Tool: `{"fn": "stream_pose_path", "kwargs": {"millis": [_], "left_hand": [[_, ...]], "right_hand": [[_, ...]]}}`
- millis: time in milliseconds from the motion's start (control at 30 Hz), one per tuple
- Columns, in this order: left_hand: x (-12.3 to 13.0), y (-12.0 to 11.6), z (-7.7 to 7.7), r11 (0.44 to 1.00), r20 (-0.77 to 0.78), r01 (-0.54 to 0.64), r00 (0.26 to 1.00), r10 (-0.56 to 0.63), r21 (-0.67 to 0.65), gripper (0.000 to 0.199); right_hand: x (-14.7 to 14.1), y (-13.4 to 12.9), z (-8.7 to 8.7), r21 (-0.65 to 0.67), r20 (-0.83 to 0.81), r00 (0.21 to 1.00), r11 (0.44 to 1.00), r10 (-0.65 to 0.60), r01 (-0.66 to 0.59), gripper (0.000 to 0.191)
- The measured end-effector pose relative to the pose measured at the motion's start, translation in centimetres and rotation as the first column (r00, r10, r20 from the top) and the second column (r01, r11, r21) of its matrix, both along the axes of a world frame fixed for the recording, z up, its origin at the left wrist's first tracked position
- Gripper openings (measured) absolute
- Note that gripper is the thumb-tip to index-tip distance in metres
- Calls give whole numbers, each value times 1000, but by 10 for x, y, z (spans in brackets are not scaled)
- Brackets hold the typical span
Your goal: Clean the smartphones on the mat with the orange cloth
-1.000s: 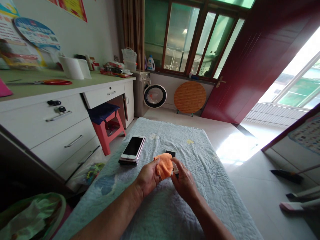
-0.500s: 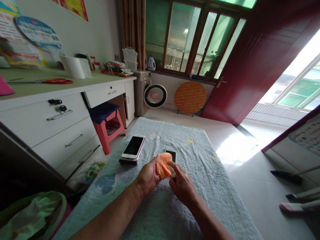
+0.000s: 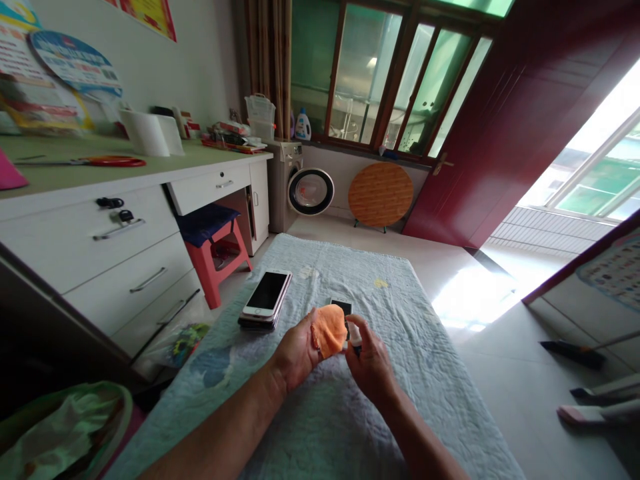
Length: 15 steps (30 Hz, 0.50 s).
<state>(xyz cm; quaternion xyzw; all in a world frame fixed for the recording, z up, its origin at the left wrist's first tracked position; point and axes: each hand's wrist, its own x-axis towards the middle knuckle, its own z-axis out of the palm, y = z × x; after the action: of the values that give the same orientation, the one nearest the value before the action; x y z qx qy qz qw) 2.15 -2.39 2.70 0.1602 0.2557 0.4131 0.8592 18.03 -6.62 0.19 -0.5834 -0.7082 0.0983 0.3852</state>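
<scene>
An orange cloth (image 3: 330, 331) lies spread over the fingers of my left hand (image 3: 296, 348), which grips its edge. Just to its right, my right hand (image 3: 374, 365) is closed around a small spray bottle (image 3: 355, 333) with a white top, the index finger on that top. The bottle's lower part is hidden in my palm. Behind the cloth a white-framed smartphone (image 3: 343, 305) lies flat on the pale blue quilt (image 3: 390, 427), partly covered from view. To the left sits a stack of smartphones (image 3: 268, 293), a white one with a dark screen uppermost.
A white desk (image 3: 195, 180) with drawers runs along the left, a red stool (image 3: 215, 260) beneath it. At lower left stands a bin (image 3: 127, 417). Beyond the quilt are a washing machine (image 3: 285, 160) with its door open and a round wooden tabletop (image 3: 381, 195).
My right hand has shifted slightly right, away from the cloth, and the bottle's white top now shows more clearly. The cloth lies a little flatter over my left hand.
</scene>
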Motion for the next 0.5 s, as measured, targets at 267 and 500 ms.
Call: {"fn": "stream_pose_path", "kwargs": {"millis": [267,500], "left_hand": [[-1,1,-3,999,27,17,999,-18,27,45],[-1,1,0,1000,41,-19,999,19,-8,46]], "right_hand": [[2,1,0,32,-16,999,999,37,-36,55],[0,-2,1,21,13,998,998,56,-56,52]]}}
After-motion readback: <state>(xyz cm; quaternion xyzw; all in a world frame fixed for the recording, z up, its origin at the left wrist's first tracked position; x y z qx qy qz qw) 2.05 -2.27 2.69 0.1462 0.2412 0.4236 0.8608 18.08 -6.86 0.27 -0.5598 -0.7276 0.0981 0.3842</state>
